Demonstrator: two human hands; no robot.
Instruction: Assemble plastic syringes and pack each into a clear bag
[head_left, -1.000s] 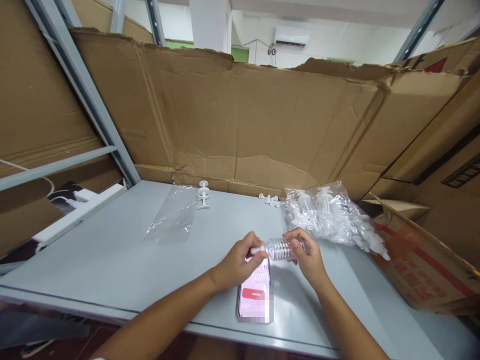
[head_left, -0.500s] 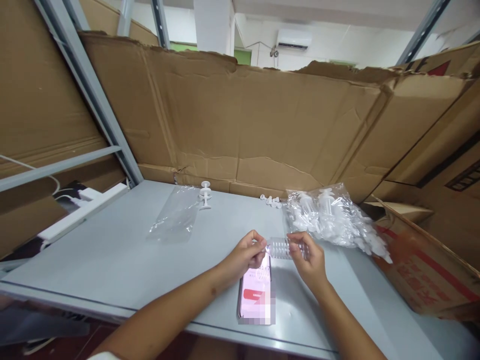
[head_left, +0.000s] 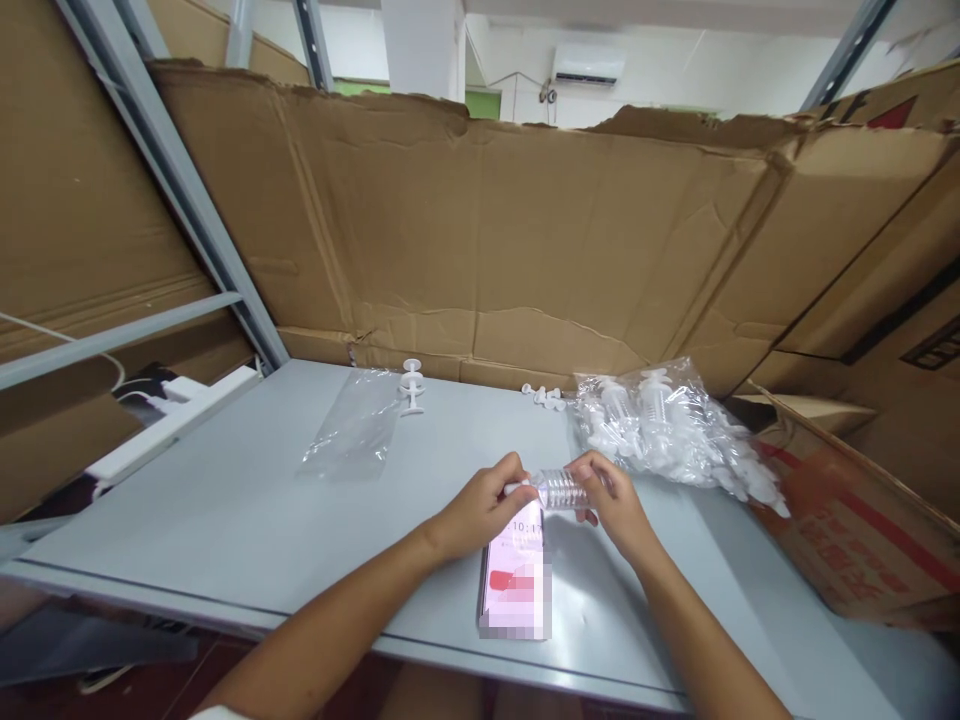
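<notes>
A clear ribbed plastic barrel [head_left: 561,489], like that of a large syringe, lies sideways between my hands above the table. My right hand [head_left: 611,497] is closed round its right end, fingers over the top. At the narrow left end, my left hand [head_left: 491,500] pinches a small white plastic piece [head_left: 513,489] against the tip; the fingers partly hide the joint. Just below the hands lies a phone [head_left: 514,575] with a lit screen, showing digits and a red button.
White plunger-like parts [head_left: 412,388] stand at the back beside a flat clear bag [head_left: 352,425]. Several small white pieces [head_left: 543,397] lie near a full clear bag [head_left: 667,430] of white parts. A cardboard box [head_left: 855,530] is at right, a power strip [head_left: 176,425] at left.
The left thumb and fingers have shifted at the barrel's tip, and the white piece now shows between them. My right hand has turned slightly round the barrel, its lower fingers now showing underneath.
</notes>
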